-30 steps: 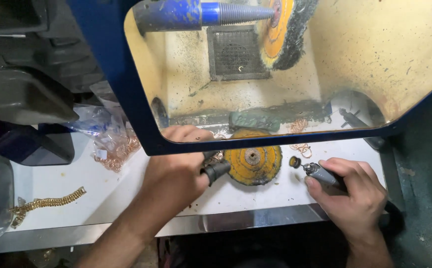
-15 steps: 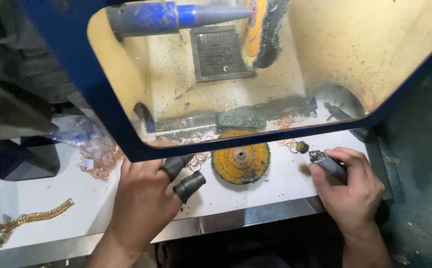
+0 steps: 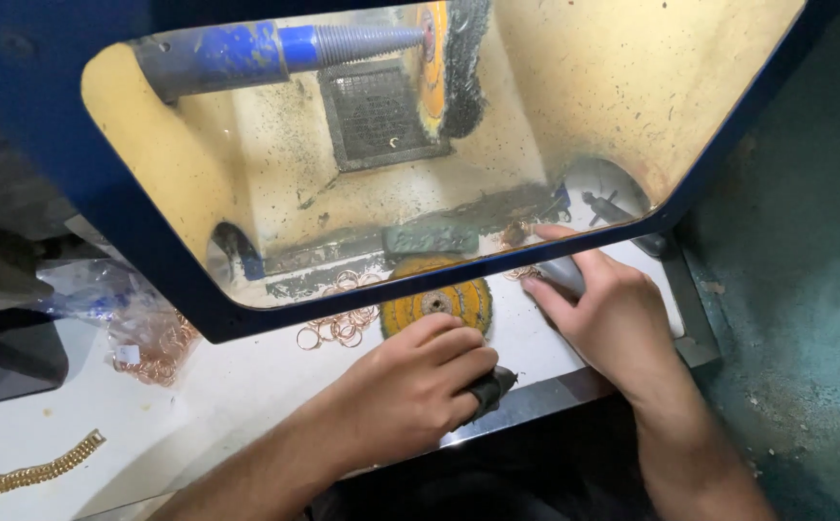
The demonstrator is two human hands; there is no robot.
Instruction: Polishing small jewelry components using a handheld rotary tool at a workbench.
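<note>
- Left hand (image 3: 415, 386): clenched on a small dark cone-shaped piece (image 3: 490, 389), of which only the tip shows past the knuckles; hand rests at the front edge of the white worktop (image 3: 237, 396), over its metal rim.
- Right hand (image 3: 613, 314): fingers wrapped round a grey cylindrical tool (image 3: 563, 274); only its upper end shows, the rest is covered by the palm. Hand lies near the right edge of the worktop, fingertips just under the blue frame.
- Yellow round buffing disc with metal centre (image 3: 436, 301): flat on the worktop between the two hands, just beyond the left knuckles; its far half is crossed by the frame.
- Loose copper-coloured rings (image 3: 338, 323): heaped just left of the disc.
- Blue-framed clear guard (image 3: 420, 289): dusty, dulling what lies behind it.
- Blue spindle with dark bristle wheel (image 3: 454, 68): behind the guard, top cut off.
- Clear plastic bag of rings (image 3: 145, 338): left part of the worktop, contents hard to make out.
- Gold-coloured chain (image 3: 29, 473): front left corner, cut off by the picture edge.
</note>
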